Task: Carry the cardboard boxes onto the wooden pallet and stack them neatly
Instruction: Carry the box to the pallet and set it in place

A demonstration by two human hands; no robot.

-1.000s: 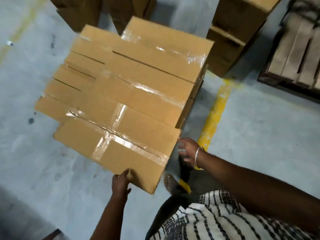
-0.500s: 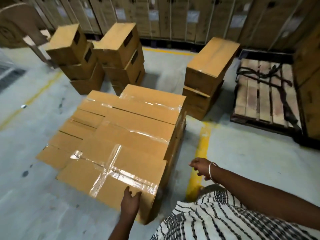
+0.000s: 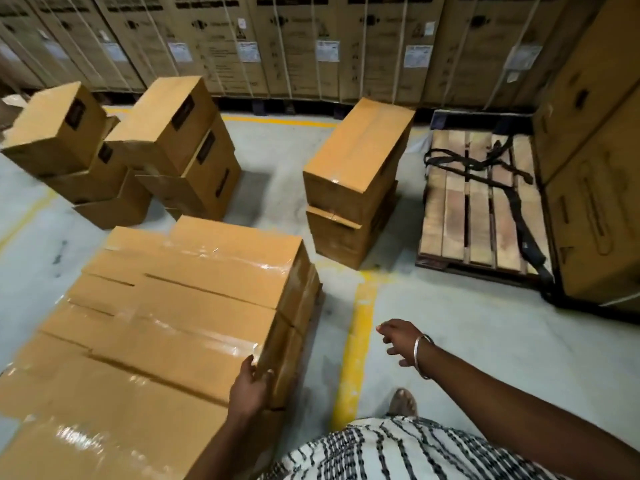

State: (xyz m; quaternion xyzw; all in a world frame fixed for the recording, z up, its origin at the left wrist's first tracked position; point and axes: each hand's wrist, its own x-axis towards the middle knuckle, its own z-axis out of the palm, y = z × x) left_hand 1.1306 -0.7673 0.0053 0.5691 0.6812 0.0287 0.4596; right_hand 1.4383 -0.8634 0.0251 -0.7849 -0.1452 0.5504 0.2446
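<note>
Cardboard boxes [image 3: 180, 306] are all on the floor, none on the wooden pallet [image 3: 478, 209] yet, so I'd say the job has barely started. Using the pallet as the reference: the biggest bunch, a low block of taped boxes, sits well to its left and nearer the person. A two-high stack [image 3: 353, 188] stands just left of the pallet, and two more stacks [image 3: 114, 150] are far off to its left, toward the back wall. The pallet itself only has a black strap [image 3: 498, 178] lying across its slats, which probably needs clearing before anything gets stacked there.

The left hand [image 3: 251, 388] is on the near right corner of the big block, fingers [image 3: 266, 375] wrapped over its edge. The right hand [image 3: 398, 339] hangs in the air between block and pallet, fingers loose, holding nothing.
</note>
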